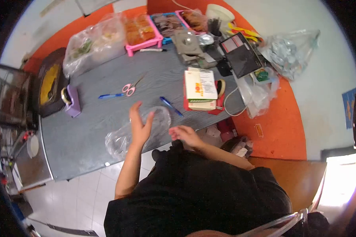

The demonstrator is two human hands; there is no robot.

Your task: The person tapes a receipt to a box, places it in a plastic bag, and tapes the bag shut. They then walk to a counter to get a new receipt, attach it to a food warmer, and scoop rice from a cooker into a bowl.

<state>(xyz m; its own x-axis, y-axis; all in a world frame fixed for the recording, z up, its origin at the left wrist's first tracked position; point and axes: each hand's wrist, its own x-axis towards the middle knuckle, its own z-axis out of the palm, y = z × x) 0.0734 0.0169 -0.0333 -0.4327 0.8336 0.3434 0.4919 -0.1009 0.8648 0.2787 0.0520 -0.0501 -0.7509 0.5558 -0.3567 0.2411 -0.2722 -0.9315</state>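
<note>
My left hand (139,128) is raised over the front part of the grey table, its thumb and fingers apart and nothing held. Beneath and beside it lies a clear plastic bag (118,139), flat and wrinkled. My right hand (187,136) is at the table's front edge, near my body, with its fingers loosely bent and nothing visible in them. Between the hands and the stacked boxes is a blue pen (171,106). Farther left are pink-handled scissors (129,89) and a second blue pen (111,96).
A purple tape dispenser (72,102) stands at left. Stacked boxes and pads (200,87) sit at right, near a tablet (240,54). Along the back are a plastic-covered tub (94,46), a pink tray (142,46) of packets and a marker (152,50). A plastic bag (292,51) hangs on the wall.
</note>
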